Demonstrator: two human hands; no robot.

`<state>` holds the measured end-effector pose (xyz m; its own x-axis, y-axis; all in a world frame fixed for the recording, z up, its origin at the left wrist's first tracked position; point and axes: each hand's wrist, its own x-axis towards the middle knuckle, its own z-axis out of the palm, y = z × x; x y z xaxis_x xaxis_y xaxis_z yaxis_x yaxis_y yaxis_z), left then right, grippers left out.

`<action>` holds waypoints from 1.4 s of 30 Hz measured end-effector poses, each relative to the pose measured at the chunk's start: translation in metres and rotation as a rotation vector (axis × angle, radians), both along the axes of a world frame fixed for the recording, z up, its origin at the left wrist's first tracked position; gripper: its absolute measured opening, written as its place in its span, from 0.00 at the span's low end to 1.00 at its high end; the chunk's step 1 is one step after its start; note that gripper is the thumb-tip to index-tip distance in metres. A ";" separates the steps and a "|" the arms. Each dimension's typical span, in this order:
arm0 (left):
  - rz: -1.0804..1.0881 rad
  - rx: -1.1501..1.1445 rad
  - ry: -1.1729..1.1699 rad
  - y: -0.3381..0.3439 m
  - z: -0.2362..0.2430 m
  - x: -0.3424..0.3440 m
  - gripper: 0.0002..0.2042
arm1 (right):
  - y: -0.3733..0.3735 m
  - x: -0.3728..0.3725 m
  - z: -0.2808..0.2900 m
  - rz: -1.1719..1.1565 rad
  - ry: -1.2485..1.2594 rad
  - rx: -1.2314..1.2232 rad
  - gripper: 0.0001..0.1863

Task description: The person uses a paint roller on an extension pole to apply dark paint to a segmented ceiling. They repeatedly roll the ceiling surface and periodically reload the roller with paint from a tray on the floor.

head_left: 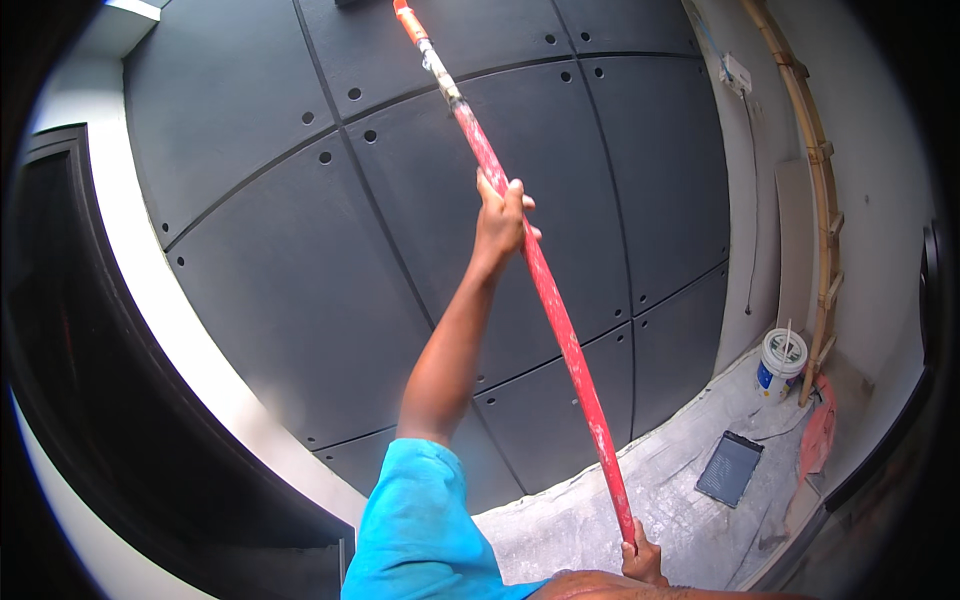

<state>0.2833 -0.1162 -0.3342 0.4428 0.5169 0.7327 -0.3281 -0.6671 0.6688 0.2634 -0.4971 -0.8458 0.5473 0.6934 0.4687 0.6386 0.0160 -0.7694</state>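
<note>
A long, paint-spotted red extension pole slants up and left across the view. Around its upper part my left hand is closed, with the arm raised in a turquoise sleeve. My right hand grips the lower end, close to the bottom edge. At the pole's top is a whitish, paint-crusted joint, then an orange handle that runs out of the frame. A dark piece shows at the top edge left of it; what it is cannot be made out. Behind the pole stands a dark grey panelled wall with grooves and round holes.
A plastic sheet covers the floor, with a black paint tray on it. A white bucket and a bamboo ladder stand at the right wall. A dark doorway with a white border is at left.
</note>
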 end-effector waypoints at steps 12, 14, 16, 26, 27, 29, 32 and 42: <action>0.076 -0.212 0.250 -0.073 -0.182 -0.036 0.37 | -0.099 -0.031 -0.117 0.129 0.258 -0.520 0.33; 0.065 -0.226 0.281 -0.083 -0.196 -0.038 0.36 | -0.107 -0.044 -0.092 0.105 0.376 -0.670 0.32; 0.054 -0.225 0.280 -0.089 -0.208 -0.039 0.35 | -0.109 -0.048 -0.093 0.099 0.432 -0.682 0.31; 0.051 -0.175 0.182 -0.080 -0.184 -0.027 0.36 | -0.097 -0.035 -0.092 0.015 0.560 -0.584 0.25; 0.051 -0.158 0.153 -0.072 -0.163 -0.022 0.36 | -0.092 -0.034 -0.089 0.009 0.550 -0.545 0.25; 0.014 -0.121 0.094 -0.060 -0.119 -0.013 0.34 | -0.078 -0.027 -0.087 0.033 0.380 -0.427 0.28; -0.001 -0.081 0.034 -0.045 -0.049 -0.007 0.35 | -0.055 -0.015 -0.077 0.081 0.017 -0.225 0.38; 0.062 0.025 -0.024 -0.053 0.103 0.022 0.38 | 0.021 0.014 0.189 0.075 -0.270 0.156 0.36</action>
<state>0.3055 -0.1694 -0.2313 0.3926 0.5236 0.7561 -0.3019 -0.7032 0.6437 0.2777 -0.4762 -0.6569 0.3386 0.6354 0.6940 0.8118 0.1757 -0.5569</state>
